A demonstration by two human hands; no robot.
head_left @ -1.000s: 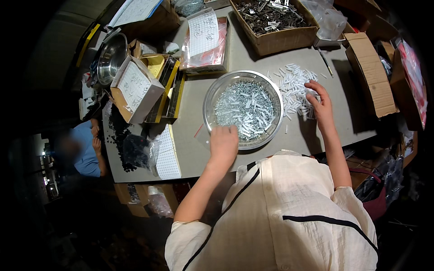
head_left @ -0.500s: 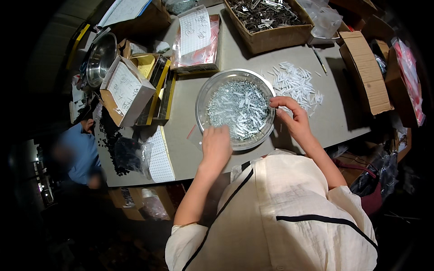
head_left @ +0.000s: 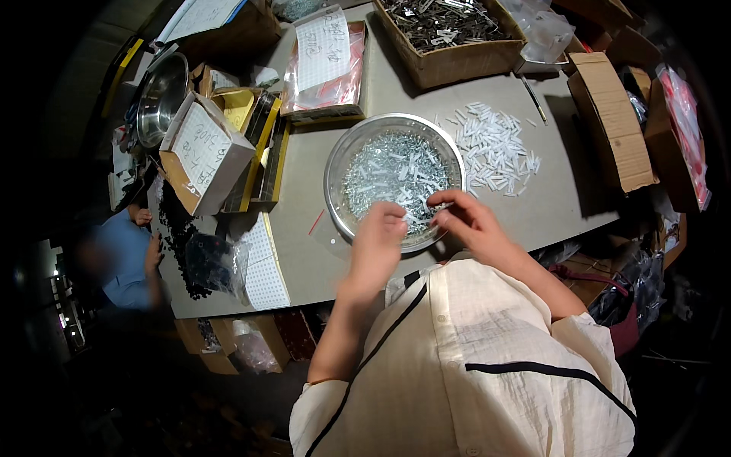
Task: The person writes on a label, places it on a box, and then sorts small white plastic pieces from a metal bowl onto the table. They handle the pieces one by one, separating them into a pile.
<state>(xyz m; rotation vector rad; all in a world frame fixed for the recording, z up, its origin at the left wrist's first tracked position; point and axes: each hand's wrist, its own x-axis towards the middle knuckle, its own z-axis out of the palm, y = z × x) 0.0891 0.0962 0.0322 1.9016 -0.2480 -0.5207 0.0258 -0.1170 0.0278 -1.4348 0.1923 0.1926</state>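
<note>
A round metal bowl (head_left: 396, 119) stands on the table in front of me, filled with small silver screws (head_left: 373, 164) and white plastic pieces that look like wall plugs. My left hand (head_left: 378, 238) is over the bowl's near rim, fingers curled together; what they hold, if anything, is hidden. Across from it, my right hand (head_left: 474, 227) hovers above the near right rim, thumb and forefinger bent towards each other. Anything between those fingertips is too small to make out. Loose white plugs (head_left: 499, 152) lie spread on the table right of the bowl.
A carton of dark metal parts (head_left: 457, 57) stands behind, beside a box of plastic bags (head_left: 327, 84). Further left are a white carton (head_left: 205, 152) and an empty steel bowl (head_left: 164, 99). Brown cartons (head_left: 609, 122) line the right. Another person (head_left: 129, 255) sits at the left edge, near black pieces.
My right hand has left the bowl's right rim and moved left and nearer. My left hand has shifted slightly right, so both hands are closer together. The other person's hand has moved up.
</note>
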